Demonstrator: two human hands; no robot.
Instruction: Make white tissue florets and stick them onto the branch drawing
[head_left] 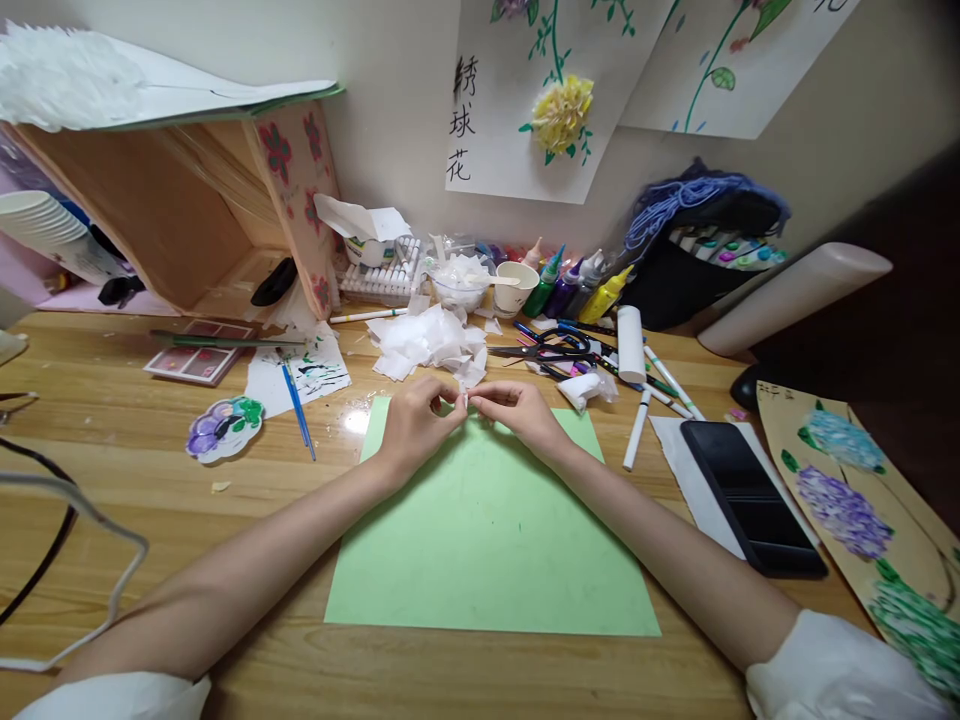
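Note:
My left hand [420, 424] and my right hand [521, 410] meet fingertip to fingertip over the far edge of a green sheet of paper [495, 540]. Both are closed in a pinch on one small piece of white tissue paper [464, 399], mostly covered by the fingers. Just beyond them lies a loose pile of white tissue paper pieces [427, 340]. A pair of black scissors [551, 350] rests to the right of the pile.
Paint bottles [562, 288], a paper cup [516, 287] and a bowl of tissue scraps [459, 280] line the wall. At left are a painted palette [225, 428] and blue brushes [298, 410]. A phone [750, 495] and white marker pens [637, 430] lie at right.

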